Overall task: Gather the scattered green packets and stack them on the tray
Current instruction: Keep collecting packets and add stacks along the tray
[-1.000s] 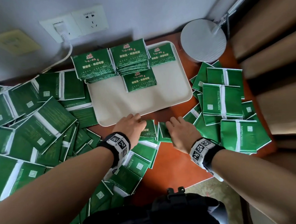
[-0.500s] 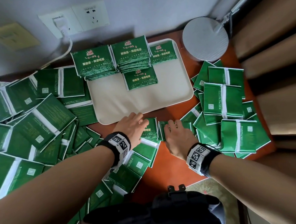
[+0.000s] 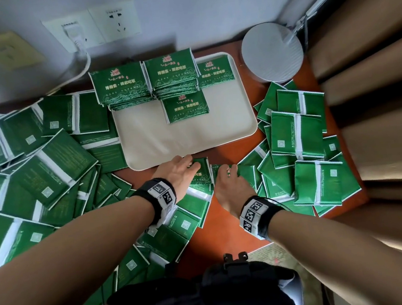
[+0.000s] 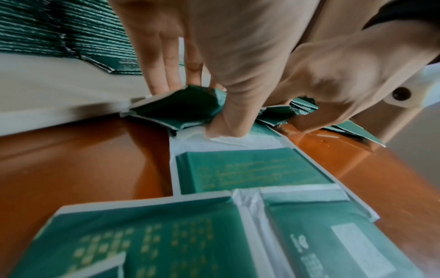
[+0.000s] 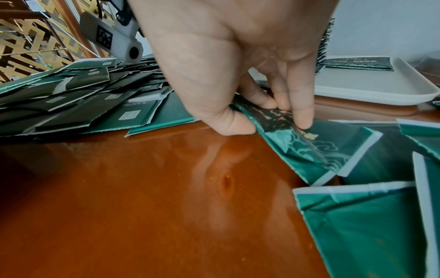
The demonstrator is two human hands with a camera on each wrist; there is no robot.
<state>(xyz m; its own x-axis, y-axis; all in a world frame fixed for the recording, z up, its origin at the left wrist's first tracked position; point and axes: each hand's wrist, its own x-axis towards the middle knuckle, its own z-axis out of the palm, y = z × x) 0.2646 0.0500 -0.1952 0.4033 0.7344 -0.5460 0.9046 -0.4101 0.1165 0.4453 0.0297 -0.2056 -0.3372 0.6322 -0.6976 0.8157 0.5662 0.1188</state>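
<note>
Both hands work at the near edge of the white tray (image 3: 144, 143), on the bare strip of brown desk (image 3: 230, 228) between the two heaps of loose green packets (image 3: 48, 168). The right hand (image 3: 230, 186) pinches one packet (image 5: 307, 150) by its raised edge, thumb under and fingers on top, so that the packet tilts up off the desk with its far corner down. The left hand (image 3: 177, 173) has its fingers bent over a crumpled packet (image 4: 181, 105) lying against the tray's near rim, thumb pressing the white seam of the packet below; it seems to grip it, though the fold hides the fingertips. On the tray's far edge stand two tall stacks (image 3: 123, 88) with single packets beside and in front. The tray lies straight ahead of both hands, so each packet goes forward over the near rim; the left hand is nearer it. Most packets remain loose.
</note>
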